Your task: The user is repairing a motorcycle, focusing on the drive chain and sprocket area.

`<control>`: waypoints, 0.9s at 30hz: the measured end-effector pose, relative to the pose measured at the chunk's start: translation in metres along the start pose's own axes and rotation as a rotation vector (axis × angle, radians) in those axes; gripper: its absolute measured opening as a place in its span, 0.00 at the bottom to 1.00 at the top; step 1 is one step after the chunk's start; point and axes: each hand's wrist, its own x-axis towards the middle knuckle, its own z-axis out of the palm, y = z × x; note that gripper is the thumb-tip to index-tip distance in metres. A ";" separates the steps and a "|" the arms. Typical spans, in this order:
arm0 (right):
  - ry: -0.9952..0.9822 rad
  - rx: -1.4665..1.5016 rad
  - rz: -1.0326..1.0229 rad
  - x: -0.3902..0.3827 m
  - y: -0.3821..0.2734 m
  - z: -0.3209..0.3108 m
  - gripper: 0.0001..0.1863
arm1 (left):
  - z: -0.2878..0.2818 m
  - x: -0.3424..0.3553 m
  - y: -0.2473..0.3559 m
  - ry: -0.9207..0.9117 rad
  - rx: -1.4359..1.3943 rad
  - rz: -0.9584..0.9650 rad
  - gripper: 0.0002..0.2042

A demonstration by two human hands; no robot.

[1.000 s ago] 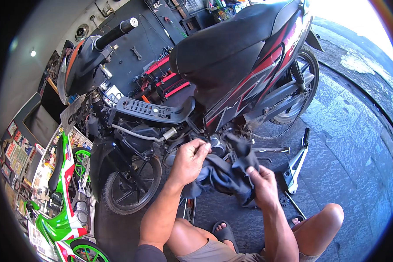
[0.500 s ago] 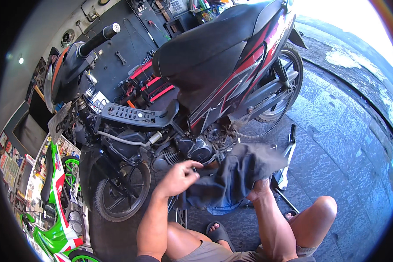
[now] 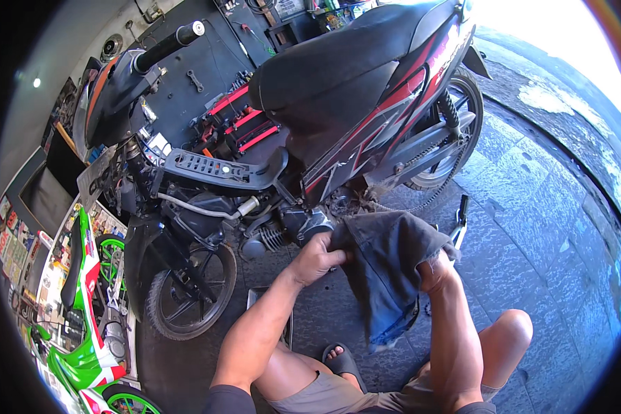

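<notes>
A dark grey cloth (image 3: 383, 259) with a frayed lower edge hangs between my two hands in front of the motorbike engine (image 3: 310, 224). My left hand (image 3: 316, 261) pinches its left edge, fingers closed, close beside the engine. At the cloth's right side is my right hand (image 3: 436, 272), gripping it, with folds covering most of the fingers. The motorbike (image 3: 338, 103), black with red and grey side panels, stands across the view just beyond both hands. Its chain (image 3: 431, 196) sags below the rear wheel.
A metal stand (image 3: 461, 219) is on the dark tiled floor right of the cloth. A tray-like thing (image 3: 255, 297) lies partly behind my left forearm. Red-edged shelves (image 3: 245, 124) stand behind the motorbike, and a green motorbike (image 3: 83, 303) is at the left.
My left hand has moved right and up and taken hold of the cloth's edge. My right hand has shifted right and up; the cloth now hangs more spread out.
</notes>
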 end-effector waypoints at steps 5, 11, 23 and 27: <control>-0.016 -0.964 -0.174 -0.015 -0.017 -0.013 0.25 | 0.016 0.001 0.022 0.488 0.931 0.407 0.15; 0.149 -1.095 -0.452 -0.036 -0.014 0.029 0.25 | 0.009 0.005 0.026 0.560 0.273 0.343 0.14; 0.153 -0.290 -0.060 0.003 0.081 0.020 0.51 | 0.011 -0.011 0.017 0.207 -0.294 0.294 0.07; 0.299 -0.184 -0.201 0.004 0.068 0.014 0.36 | -0.004 -0.016 0.016 0.239 -0.113 0.318 0.07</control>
